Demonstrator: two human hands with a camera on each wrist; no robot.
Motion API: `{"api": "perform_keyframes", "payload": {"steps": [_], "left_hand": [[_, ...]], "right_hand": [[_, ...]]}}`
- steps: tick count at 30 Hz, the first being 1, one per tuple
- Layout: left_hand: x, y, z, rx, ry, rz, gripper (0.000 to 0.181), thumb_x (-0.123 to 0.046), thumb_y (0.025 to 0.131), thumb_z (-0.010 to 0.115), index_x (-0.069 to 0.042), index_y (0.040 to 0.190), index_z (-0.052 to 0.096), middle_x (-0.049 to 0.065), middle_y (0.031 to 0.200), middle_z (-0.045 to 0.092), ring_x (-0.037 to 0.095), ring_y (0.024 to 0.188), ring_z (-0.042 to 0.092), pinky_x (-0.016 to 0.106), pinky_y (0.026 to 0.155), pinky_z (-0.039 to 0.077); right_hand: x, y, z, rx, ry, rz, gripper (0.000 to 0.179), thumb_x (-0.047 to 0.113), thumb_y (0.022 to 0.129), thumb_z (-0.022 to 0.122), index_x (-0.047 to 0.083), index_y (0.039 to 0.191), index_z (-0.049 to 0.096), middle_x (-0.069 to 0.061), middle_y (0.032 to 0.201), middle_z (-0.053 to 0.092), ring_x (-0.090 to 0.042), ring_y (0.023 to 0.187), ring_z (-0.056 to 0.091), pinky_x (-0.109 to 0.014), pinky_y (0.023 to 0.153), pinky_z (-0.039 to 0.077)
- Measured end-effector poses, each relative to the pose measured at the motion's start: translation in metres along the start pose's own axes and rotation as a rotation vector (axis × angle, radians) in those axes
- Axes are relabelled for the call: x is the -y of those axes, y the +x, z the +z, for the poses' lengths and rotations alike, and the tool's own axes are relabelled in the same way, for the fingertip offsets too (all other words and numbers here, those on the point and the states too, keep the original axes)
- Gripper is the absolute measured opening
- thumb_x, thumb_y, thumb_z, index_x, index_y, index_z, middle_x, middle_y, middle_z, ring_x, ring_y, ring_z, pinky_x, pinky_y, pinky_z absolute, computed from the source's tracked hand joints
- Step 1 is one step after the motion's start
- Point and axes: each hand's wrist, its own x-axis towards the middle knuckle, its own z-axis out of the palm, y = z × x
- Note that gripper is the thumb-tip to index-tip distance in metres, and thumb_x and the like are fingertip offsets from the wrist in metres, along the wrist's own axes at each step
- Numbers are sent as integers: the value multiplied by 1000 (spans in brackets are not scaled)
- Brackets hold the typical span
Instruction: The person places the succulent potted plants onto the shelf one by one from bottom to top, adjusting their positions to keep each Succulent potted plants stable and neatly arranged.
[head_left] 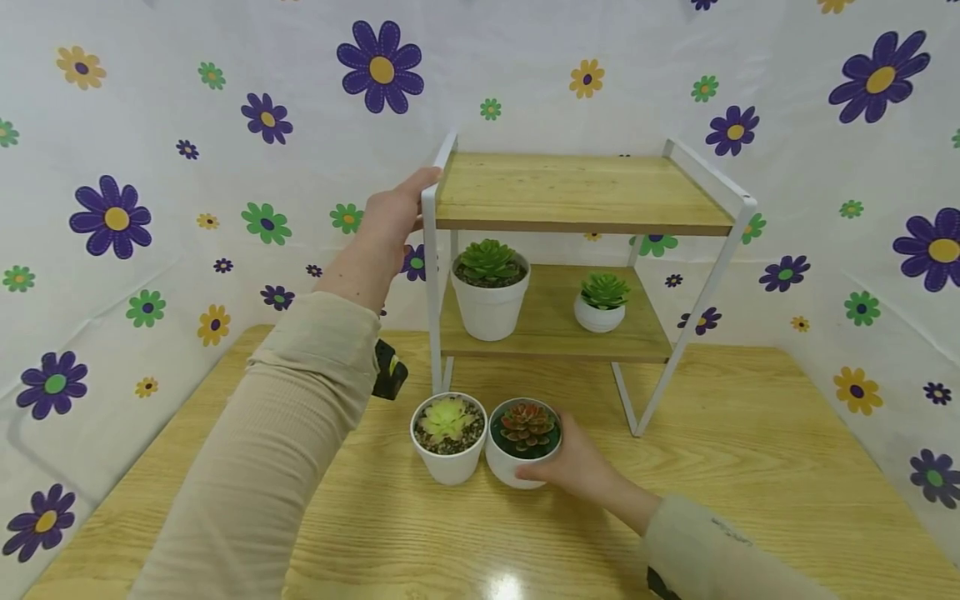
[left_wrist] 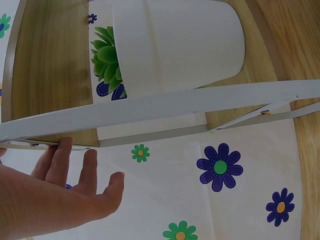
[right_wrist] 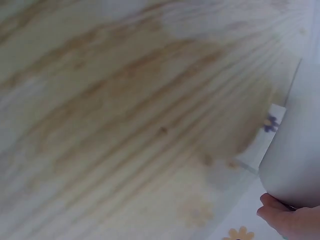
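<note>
My left hand [head_left: 397, 212] reaches up to the top left corner of a two-tier shelf [head_left: 585, 192] with a white metal frame and wooden boards. Its straight fingers [left_wrist: 65, 157] touch the frame bar [left_wrist: 175, 105] from outside. My right hand [head_left: 581, 468] grips a white pot with a red succulent [head_left: 523, 442] on the table in front of the shelf. In the right wrist view only the pot wall [right_wrist: 295, 155] and my fingertips [right_wrist: 290, 220] show. A white pot with a pale green succulent [head_left: 448, 437] stands touching it on the left.
On the lower shelf board stand a large white pot with a green succulent [head_left: 490, 292], also seen from the left wrist [left_wrist: 180, 45], and a small one [head_left: 600, 304]. The top board is bare. The wooden table [head_left: 750, 467] is enclosed by flower-print cloth walls [head_left: 150, 208].
</note>
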Motion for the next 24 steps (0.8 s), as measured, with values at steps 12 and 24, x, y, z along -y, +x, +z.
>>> {"api": "perform_keyframes", "payload": {"steps": [12, 24], "left_hand": [[-1, -2, -1, -3, -24, -9, 69, -55, 86, 54, -16, 141, 40, -3, 143, 44, 16, 134, 39, 40, 116, 23], [-1, -3, 1, 5, -45, -15, 70, -54, 87, 54, -15, 143, 37, -4, 145, 42, 15, 134, 39, 39, 116, 22]], "right_hand": [[23, -19, -30, 61, 19, -85, 96, 22, 62, 87, -4, 137, 33, -20, 130, 51, -37, 119, 50, -53, 98, 42], [73, -35, -84, 118, -23, -229, 88, 28, 67, 85, -1, 135, 37, -18, 130, 51, -36, 122, 47, -53, 100, 40]]}}
